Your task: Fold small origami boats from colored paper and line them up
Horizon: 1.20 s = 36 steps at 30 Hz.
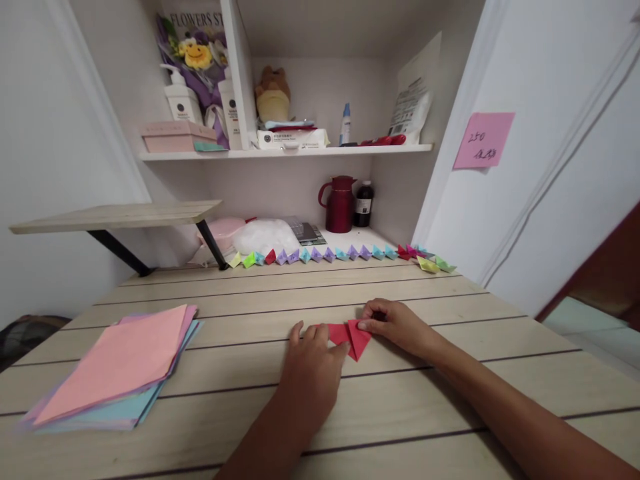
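Observation:
A small sheet of red paper (340, 333), folded with a triangular flap at its right, lies on the slatted wooden table. My left hand (313, 363) rests over its left part with the fingers spread on the tabletop and paper, the thumb lying across the lower edge. Part of the sheet is hidden under that hand. At the flap's right corner, my right hand (393, 323) pinches the paper between thumb and bent fingers.
A stack of coloured paper sheets (120, 367), pink on top, lies to the left. Folded paper boats (317, 255) line the table's back edge. Behind them stand a red jug (340, 207) and a dark bottle (363, 203). A raised wooden shelf (120, 215) overhangs the back left.

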{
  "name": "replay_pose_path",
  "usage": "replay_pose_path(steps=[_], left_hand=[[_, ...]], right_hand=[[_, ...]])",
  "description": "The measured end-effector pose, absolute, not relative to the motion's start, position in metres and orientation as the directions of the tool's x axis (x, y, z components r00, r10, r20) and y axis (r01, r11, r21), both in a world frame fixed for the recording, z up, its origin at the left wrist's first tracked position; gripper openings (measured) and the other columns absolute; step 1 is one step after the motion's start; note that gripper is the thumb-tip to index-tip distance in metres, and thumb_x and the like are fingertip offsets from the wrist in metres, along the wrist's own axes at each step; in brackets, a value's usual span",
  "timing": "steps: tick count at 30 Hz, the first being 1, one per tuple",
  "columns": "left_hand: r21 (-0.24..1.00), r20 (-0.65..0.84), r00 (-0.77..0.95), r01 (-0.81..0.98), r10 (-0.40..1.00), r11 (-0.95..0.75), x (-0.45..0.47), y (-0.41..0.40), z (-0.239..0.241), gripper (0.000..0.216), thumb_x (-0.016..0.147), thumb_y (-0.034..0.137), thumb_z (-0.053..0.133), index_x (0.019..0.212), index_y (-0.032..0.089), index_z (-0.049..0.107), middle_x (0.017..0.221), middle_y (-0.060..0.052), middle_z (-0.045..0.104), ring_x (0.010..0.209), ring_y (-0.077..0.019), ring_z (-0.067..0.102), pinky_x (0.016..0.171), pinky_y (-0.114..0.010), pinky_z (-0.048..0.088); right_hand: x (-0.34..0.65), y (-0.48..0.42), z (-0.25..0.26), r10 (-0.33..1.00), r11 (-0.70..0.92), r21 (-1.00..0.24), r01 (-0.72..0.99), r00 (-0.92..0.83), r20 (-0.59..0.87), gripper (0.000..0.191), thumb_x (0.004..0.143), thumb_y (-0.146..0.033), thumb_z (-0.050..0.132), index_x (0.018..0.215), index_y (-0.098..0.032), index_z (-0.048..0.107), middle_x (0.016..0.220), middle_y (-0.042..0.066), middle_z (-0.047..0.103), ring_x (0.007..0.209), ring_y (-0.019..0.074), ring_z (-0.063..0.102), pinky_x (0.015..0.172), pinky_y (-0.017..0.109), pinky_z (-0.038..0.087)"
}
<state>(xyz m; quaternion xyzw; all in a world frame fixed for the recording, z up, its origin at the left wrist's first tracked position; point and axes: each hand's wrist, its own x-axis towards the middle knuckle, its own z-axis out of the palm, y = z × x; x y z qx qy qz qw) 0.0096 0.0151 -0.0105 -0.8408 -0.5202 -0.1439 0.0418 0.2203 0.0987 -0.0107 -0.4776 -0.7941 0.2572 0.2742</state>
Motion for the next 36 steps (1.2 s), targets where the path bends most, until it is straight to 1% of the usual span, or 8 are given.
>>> replay_pose_path(steps=[6,12,17,19,22,27,32,36], left_hand=[[0.061,0.270,0.441,0.879,0.856,-0.473,0.010,0.012,-0.008,0.048,0.089,0.017,0.041,0.131,0.037,0.053,0.105,-0.009,0.060,0.102,-0.0256,0.054,0.105,-0.058,0.028],[0.016,0.150,0.460,0.884,0.875,-0.467,0.011,0.012,0.002,0.044,0.088,0.022,0.044,0.127,0.035,0.058,0.107,-0.012,0.060,0.104,-0.0280,0.054,0.107,-0.060,0.024],[0.025,0.146,0.457,0.885,0.877,-0.465,0.013,0.015,0.002,0.048,0.086,0.024,0.047,0.131,0.040,0.054,0.110,-0.011,0.060,0.106,-0.0277,0.054,0.106,-0.059,0.026],[0.033,0.126,0.448,0.890,0.885,-0.456,0.015,0.014,0.005,0.047,0.086,0.023,0.047,0.129,0.038,0.056,0.110,-0.012,0.060,0.107,-0.0279,0.054,0.105,-0.057,0.027],[0.037,0.110,0.436,0.896,0.893,-0.442,0.017,0.012,0.009,0.046,0.085,0.019,0.046,0.127,0.035,0.059,0.110,-0.012,0.061,0.107,-0.0278,0.054,0.106,-0.056,0.027],[0.024,0.159,0.421,0.903,0.893,-0.430,0.019,0.008,0.010,0.045,0.084,0.014,0.046,0.121,0.031,0.063,0.108,-0.012,0.062,0.105,-0.0278,0.054,0.105,-0.056,0.028],[0.004,0.217,0.423,0.901,0.880,-0.434,0.019,0.005,0.007,0.039,0.087,0.017,0.046,0.116,0.032,0.067,0.103,-0.011,0.063,0.102,-0.0266,0.055,0.105,-0.055,0.028],[0.031,0.245,0.436,0.889,0.866,-0.457,0.016,0.007,0.005,0.039,0.088,0.018,0.047,0.118,0.036,0.065,0.108,-0.010,0.064,0.104,-0.0258,0.055,0.106,-0.055,0.027]], right_hand=[[0.210,0.098,-0.017,0.935,0.356,-0.566,0.744,-0.284,0.215,0.016,0.072,-0.035,0.069,0.067,-0.023,0.060,0.076,0.000,0.061,0.066,0.0162,0.054,0.062,0.027,0.036],[0.224,0.105,-0.016,0.950,0.290,-0.548,0.785,-0.168,0.262,0.009,0.074,-0.029,0.067,0.082,-0.025,0.066,0.086,0.002,0.062,0.070,0.0167,0.057,0.062,0.027,0.037],[0.242,0.106,-0.013,0.950,0.288,-0.593,0.752,-0.148,0.274,0.020,0.085,-0.035,0.053,0.094,-0.023,0.066,0.090,0.004,0.064,0.076,0.0181,0.059,0.067,0.029,0.044],[0.242,0.103,-0.013,0.945,0.320,-0.599,0.734,-0.203,0.255,0.026,0.081,-0.041,0.060,0.101,-0.025,0.066,0.094,0.003,0.064,0.079,0.0183,0.060,0.071,0.029,0.046],[0.239,0.101,-0.016,0.942,0.335,-0.581,0.742,-0.257,0.216,0.042,0.063,-0.038,0.078,0.103,-0.029,0.067,0.094,0.001,0.061,0.082,0.0195,0.059,0.076,0.031,0.046],[0.232,0.105,-0.017,0.949,0.316,-0.564,0.763,-0.255,0.186,0.027,0.076,-0.029,0.066,0.103,-0.027,0.068,0.093,0.002,0.059,0.081,0.0182,0.058,0.078,0.032,0.045],[0.215,0.096,-0.010,0.932,0.363,-0.541,0.759,-0.300,0.205,0.025,0.089,-0.038,0.049,0.097,-0.027,0.070,0.102,0.005,0.063,0.099,0.0240,0.055,0.089,0.040,0.039],[0.204,0.088,-0.007,0.918,0.392,-0.542,0.743,-0.351,0.183,0.022,0.074,-0.037,0.068,0.093,-0.026,0.069,0.096,0.005,0.063,0.093,0.0251,0.055,0.086,0.040,0.039]])
